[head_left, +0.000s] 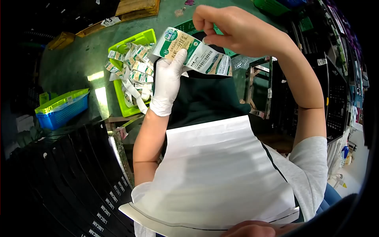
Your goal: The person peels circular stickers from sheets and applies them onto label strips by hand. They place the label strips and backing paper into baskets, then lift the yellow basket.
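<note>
My left hand (169,81), in a white glove, pinches a strip of green, white and beige printed labels (204,58) between thumb and fingers. The strip runs from its upper left end, across the front of the dark apron (205,98), to the right. My bare right hand (215,29) is curled just above the strip, its thumb near the strip's upper edge; whether it holds anything is too small to tell. Beside my left hand, a lime green basket (121,98) holds many similar label strips (141,67), tangled and overlapping.
A blue basket (65,112) with a lime green rim stands at the left. Black crates (75,177) marked LOSCAM fill the lower left. Dark racks (335,91) stand at the right. A wooden pallet (138,7) lies at the top. White sheet (217,170) covers my front.
</note>
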Available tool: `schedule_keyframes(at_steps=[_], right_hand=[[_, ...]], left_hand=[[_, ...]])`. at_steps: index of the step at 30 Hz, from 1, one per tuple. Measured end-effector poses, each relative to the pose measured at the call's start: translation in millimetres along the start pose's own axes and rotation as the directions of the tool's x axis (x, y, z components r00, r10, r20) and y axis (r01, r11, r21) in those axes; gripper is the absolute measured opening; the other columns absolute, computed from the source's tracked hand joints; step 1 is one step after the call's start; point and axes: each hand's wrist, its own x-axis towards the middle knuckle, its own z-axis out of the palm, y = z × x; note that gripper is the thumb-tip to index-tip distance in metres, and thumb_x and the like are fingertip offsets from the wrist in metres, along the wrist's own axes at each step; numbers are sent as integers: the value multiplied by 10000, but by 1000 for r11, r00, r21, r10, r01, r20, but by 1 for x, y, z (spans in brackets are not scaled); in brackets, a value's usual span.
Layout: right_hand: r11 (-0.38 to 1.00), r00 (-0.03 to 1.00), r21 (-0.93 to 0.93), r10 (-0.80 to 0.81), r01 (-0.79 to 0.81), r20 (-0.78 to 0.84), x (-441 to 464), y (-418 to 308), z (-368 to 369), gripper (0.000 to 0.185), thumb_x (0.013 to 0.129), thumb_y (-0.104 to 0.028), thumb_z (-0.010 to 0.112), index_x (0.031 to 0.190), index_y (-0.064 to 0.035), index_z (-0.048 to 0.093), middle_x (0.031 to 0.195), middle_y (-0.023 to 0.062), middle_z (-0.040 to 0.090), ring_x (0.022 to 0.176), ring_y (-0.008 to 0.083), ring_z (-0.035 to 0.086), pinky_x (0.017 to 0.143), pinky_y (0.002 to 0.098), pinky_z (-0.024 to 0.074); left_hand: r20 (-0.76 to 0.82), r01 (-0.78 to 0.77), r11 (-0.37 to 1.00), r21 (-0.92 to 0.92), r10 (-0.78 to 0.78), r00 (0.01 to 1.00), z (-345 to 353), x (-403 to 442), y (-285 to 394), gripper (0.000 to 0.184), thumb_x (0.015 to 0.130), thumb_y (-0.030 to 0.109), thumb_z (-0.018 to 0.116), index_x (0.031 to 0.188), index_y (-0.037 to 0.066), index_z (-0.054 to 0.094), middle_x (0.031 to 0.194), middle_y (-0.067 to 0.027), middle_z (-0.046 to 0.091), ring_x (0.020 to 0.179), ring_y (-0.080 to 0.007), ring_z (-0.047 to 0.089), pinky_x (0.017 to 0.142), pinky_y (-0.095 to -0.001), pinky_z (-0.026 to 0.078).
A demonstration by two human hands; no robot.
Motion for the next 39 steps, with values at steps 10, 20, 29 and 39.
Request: schedule_keyframes(at_steps=[10,20,29,39], right_hand=[[959,998,-280,55,-54,-4,4,-1,24,362,775,-135,707,1053,-80,480,773,68,593,708,270,603,615,401,448],[944,981,284,130,-166,143,10,-14,2,167,879,-135,635,819,14,588,641,35,508,604,108,458,543,269,368],[979,988,190,100,-76,-119,-2,6,-18,195,826,-24,617,1010,-15,555,887,82,583,676,143,549,610,310,450],[999,999,-2,41,-41,20,2,-3,-4,321,765,95,554,1037,-60,484,953,80,541,838,262,565,659,390,436]], left_hand=[[-33,-44,999,12,44,998,8,0,4,259,955,152,534,1153,-8,579,1041,-74,650,871,-128,644,729,-257,534],[165,-254,904,-344,325,931,9,-3,32,541,903,292,621,1310,-16,442,1287,-118,509,1138,-196,527,953,-351,441],[16,-48,991,-123,50,999,16,4,17,281,976,158,473,1155,-41,555,1073,-162,641,969,-266,655,833,-371,554],[-13,-29,995,-95,28,1000,24,4,20,289,981,172,467,1147,-45,556,1067,-150,641,945,-244,658,810,-343,552]])
